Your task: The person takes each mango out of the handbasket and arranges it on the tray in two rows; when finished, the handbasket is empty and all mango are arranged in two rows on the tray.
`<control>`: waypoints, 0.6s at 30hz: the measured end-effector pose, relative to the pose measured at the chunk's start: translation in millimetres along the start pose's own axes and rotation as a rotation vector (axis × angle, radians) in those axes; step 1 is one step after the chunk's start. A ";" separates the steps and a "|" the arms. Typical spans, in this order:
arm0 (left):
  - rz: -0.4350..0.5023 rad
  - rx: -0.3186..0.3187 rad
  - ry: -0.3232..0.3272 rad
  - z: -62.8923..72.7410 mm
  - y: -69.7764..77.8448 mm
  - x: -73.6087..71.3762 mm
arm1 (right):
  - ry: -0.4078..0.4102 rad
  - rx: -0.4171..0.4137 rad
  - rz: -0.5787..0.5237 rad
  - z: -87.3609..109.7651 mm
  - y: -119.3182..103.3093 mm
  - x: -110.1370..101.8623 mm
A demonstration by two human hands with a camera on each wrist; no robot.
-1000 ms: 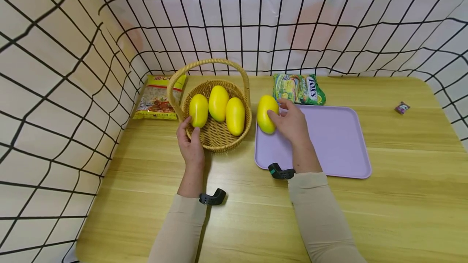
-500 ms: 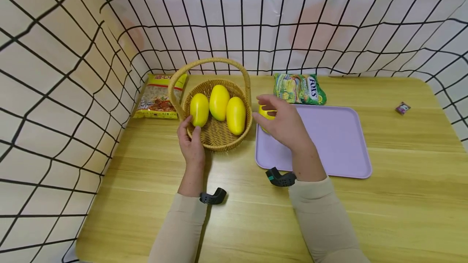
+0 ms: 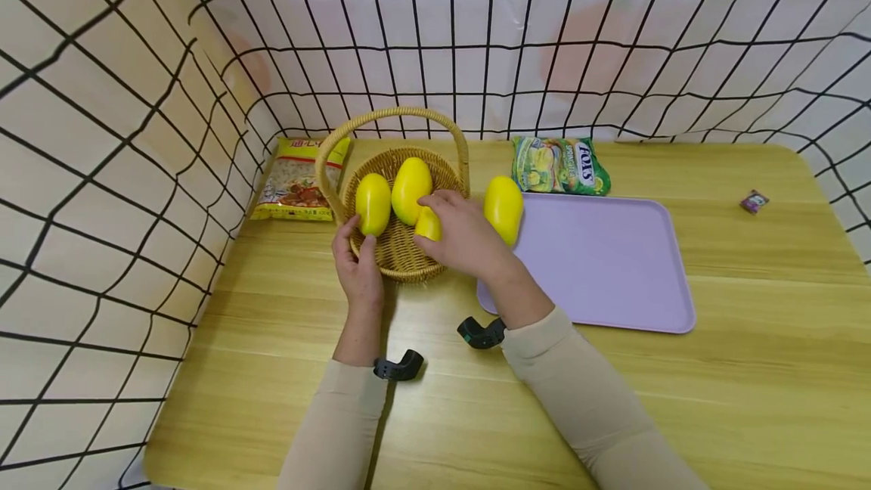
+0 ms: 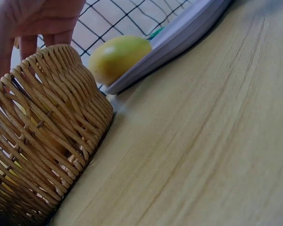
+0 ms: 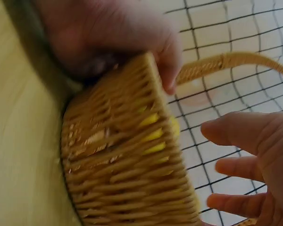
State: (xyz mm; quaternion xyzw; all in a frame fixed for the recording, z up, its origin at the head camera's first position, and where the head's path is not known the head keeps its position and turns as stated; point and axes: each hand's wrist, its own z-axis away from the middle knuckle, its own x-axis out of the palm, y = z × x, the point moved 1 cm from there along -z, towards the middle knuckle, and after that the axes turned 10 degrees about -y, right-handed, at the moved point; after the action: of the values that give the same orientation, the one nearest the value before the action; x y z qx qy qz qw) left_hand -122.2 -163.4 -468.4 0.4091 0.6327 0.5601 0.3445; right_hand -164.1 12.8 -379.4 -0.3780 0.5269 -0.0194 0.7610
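My left hand (image 3: 359,271) grips the near left rim of a wicker basket (image 3: 408,275), its thumb bent over the edge in the right wrist view. Inside the basket lie a left mango (image 3: 373,205), a middle mango (image 3: 412,186) and a right mango (image 3: 429,225). Over the right mango reaches my right hand (image 3: 469,237), hiding much of it; the right wrist view has its fingers (image 5: 240,167) spread and fairly straight above the rim. Another yellow mango (image 3: 503,209) rests at the left end of a lilac tray (image 3: 605,263).
Behind the tray lies a green candy bag (image 3: 561,165). A yellow food packet (image 3: 299,181) sits left of the basket, whose tall handle (image 3: 395,113) arches over the mangoes. A small purple wrapped sweet (image 3: 754,202) is far right. Black grid netting (image 3: 469,44) walls the table.
My right hand has let go of the mango on the tray and moved left to the right mango in the basket. The left hand has stayed on the basket rim.
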 end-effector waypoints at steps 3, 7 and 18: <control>-0.004 -0.010 -0.001 -0.5 -1.1 -0.5 | -0.029 0.004 -0.032 3.5 -3.0 0.3; -0.002 -0.010 0.000 -1.1 0.6 -0.8 | -0.053 -0.039 -0.018 5.4 -5.9 -5.1; 0.020 -0.003 0.011 0.3 0.8 0.8 | -0.249 -0.217 0.092 -28.5 0.3 -1.6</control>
State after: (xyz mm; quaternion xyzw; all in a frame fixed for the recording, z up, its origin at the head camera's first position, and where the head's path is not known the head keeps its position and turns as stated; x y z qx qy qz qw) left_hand -122.2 -162.5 -467.7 0.4117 0.6299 0.5666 0.3358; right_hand -188.2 -2.1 -382.9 -0.4327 0.4443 0.1195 0.7753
